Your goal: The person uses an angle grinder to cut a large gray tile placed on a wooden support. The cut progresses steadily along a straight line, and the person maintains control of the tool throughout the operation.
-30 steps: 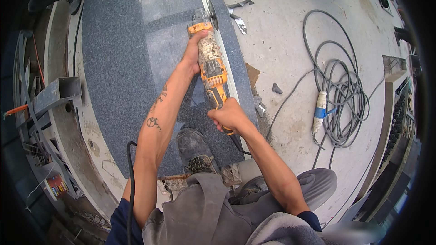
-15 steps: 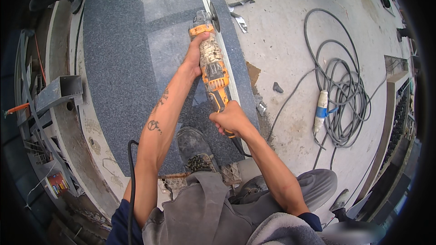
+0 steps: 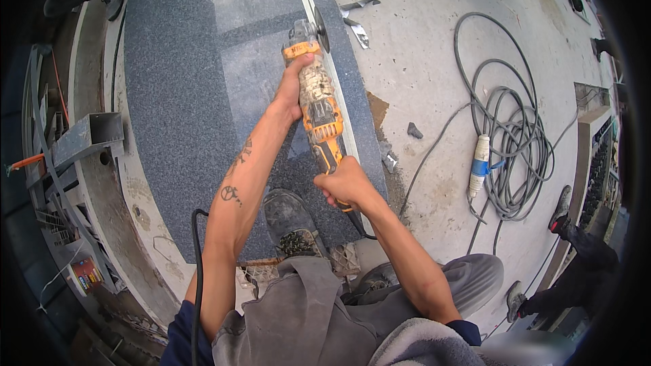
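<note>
A yellow and black angle grinder (image 3: 317,85), worn and dusty, lies along the right side of a dark grey stone slab (image 3: 169,95). My left hand (image 3: 291,88) is wrapped round its body just behind the head. Its rear handle is in the grip of my right hand (image 3: 344,181). The dark cutting disc (image 3: 322,30) stands on edge beside a pale metal straightedge (image 3: 348,132) that runs lengthwise on the slab. Whether the disc touches the stone, I cannot tell. My left shoe (image 3: 290,213) rests on the slab's near end.
A coiled grey cable (image 3: 515,156) with a white and blue connector (image 3: 480,166) lies on the concrete floor at right. Dark scraps (image 3: 358,30) sit beyond the slab. A metal box section (image 3: 98,132) stands at left. Other people's legs show at far left, top and right (image 3: 576,244).
The grinder and both my hands have shifted slightly toward me along the straightedge. Another person's legs have come into view at the right.
</note>
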Motion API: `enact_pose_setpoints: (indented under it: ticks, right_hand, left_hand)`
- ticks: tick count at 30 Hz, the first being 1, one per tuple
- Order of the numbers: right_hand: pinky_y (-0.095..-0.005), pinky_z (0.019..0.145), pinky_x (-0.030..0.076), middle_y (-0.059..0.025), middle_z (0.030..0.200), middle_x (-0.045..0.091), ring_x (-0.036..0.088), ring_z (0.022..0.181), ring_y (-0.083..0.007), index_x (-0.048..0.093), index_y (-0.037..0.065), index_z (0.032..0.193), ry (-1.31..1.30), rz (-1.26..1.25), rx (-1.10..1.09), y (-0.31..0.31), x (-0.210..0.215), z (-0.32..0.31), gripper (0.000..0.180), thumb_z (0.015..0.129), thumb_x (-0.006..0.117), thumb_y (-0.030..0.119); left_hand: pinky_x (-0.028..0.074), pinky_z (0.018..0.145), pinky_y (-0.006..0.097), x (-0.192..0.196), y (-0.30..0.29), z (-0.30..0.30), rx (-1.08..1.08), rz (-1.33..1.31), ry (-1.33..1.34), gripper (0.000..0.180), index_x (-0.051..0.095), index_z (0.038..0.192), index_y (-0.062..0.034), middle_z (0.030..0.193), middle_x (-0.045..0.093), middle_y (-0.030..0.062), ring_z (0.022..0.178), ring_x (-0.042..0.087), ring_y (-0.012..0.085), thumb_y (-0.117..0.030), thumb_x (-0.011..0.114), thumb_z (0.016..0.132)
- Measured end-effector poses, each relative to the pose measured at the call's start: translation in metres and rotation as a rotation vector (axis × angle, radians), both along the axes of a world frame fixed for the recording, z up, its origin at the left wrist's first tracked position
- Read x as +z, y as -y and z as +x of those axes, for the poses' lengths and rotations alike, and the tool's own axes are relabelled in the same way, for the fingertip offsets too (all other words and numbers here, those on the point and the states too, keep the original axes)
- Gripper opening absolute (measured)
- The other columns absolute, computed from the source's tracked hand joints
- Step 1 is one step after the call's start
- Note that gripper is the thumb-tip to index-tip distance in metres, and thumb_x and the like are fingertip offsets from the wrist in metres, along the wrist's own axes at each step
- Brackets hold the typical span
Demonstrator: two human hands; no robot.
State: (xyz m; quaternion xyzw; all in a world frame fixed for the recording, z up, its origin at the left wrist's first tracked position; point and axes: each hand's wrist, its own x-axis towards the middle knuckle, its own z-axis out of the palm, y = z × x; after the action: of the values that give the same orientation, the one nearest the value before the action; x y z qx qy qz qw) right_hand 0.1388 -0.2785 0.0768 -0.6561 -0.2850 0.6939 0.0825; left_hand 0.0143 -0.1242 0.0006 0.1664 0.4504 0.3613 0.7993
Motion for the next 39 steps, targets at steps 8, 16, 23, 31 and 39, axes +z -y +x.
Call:
enact_pose_setpoints:
  ticks: [8, 16, 23, 31, 39]
  right_hand:
    - [-0.0312, 0.040, 0.046, -0.0103, 0.050, 0.058, 0.058, 0.042, -0.0164, 0.058, -0.004, 0.058, 0.006, 0.014, 0.000, 0.010, -0.004, 0.001, 0.023, 0.074, 0.066, 0.009]
    - [-0.0301, 0.039, 0.046, -0.0095, 0.053, 0.059, 0.058, 0.043, -0.0155, 0.057, -0.005, 0.060, 0.024, -0.015, -0.002, 0.015, 0.001, 0.001, 0.021, 0.074, 0.067, 0.007]
    - [-0.0302, 0.039, 0.046, -0.0097, 0.054, 0.059, 0.058, 0.043, -0.0155, 0.057, -0.005, 0.061, -0.021, -0.036, -0.023, 0.008, 0.006, 0.001, 0.018, 0.073, 0.066, 0.005]
    - [-0.0315, 0.038, 0.045, -0.0086, 0.055, 0.057, 0.056, 0.044, -0.0156, 0.054, -0.002, 0.062, -0.062, -0.015, -0.032, -0.075, 0.009, -0.009, 0.015, 0.072, 0.064, 0.003]
    - [-0.0309, 0.037, 0.043, -0.0095, 0.056, 0.058, 0.056, 0.043, -0.0157, 0.057, -0.005, 0.066, -0.080, -0.044, -0.044, -0.044, 0.016, -0.007, 0.014, 0.074, 0.065, 0.002]
  left_hand:
    - [0.063, 0.059, 0.038, 0.000, 0.007, 0.001, -0.008, 0.027, 0.020, 0.057, 0.049, 0.119, -0.0024, 0.084, 0.065, 0.0154, 0.069, 0.070, 0.0249, -0.046, 0.060, 0.085]
    - [0.062, 0.061, 0.038, 0.005, 0.017, 0.002, 0.010, -0.028, -0.009, 0.059, 0.048, 0.120, -0.0010, 0.086, 0.064, 0.0165, 0.071, 0.070, 0.0248, -0.046, 0.061, 0.084]
    - [0.062, 0.060, 0.038, 0.004, 0.010, 0.002, 0.017, 0.012, 0.004, 0.058, 0.049, 0.118, 0.0002, 0.083, 0.064, 0.0172, 0.069, 0.070, 0.0258, -0.045, 0.061, 0.084]
    - [0.060, 0.057, 0.040, -0.003, -0.073, -0.009, 0.013, 0.004, 0.033, 0.048, 0.053, 0.106, 0.0000, 0.081, 0.064, 0.0160, 0.065, 0.068, 0.0255, -0.042, 0.062, 0.084]
    - [0.060, 0.055, 0.038, 0.003, -0.044, -0.004, 0.050, -0.001, 0.033, 0.046, 0.053, 0.108, 0.0001, 0.079, 0.063, 0.0149, 0.063, 0.068, 0.0240, -0.039, 0.062, 0.085]
